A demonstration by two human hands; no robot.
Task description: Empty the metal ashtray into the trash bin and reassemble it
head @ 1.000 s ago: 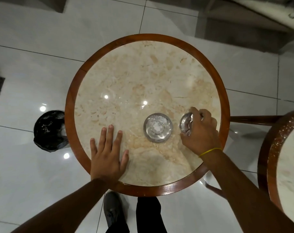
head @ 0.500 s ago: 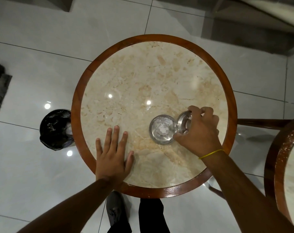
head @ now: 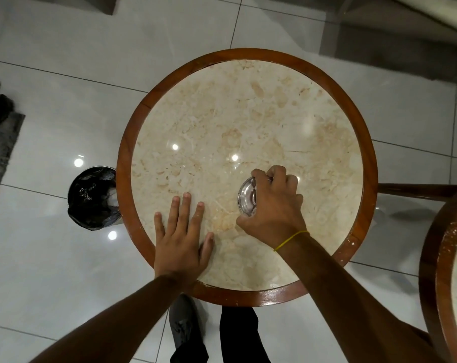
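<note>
Reassembly looks in hand: the right hand (head: 272, 203) clamps the ashtray (head: 247, 197) at the table's (head: 122, 179) four o'clock, left hand (head: 181, 238) flat and empty at seven; next, seat the lid squarely.

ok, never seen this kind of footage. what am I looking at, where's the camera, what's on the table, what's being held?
There is no machine here: a person works with two bare hands. The one picture comes from a wide-angle camera worn on the person's head, looking forward and down, so the arms reach in from the bottom edge.

The surface is a round marble-topped table with a wooden rim. The left hand lies flat and open on the marble, holding nothing. The right hand, with a yellow band on its wrist, is closed over the metal ashtray, which sits on the table. Only its shiny left edge shows, so I cannot tell whether its parts are fully seated together.

On the floor left of the table stands a trash bin lined with a black bag. The edge of a second table shows at the right.
</note>
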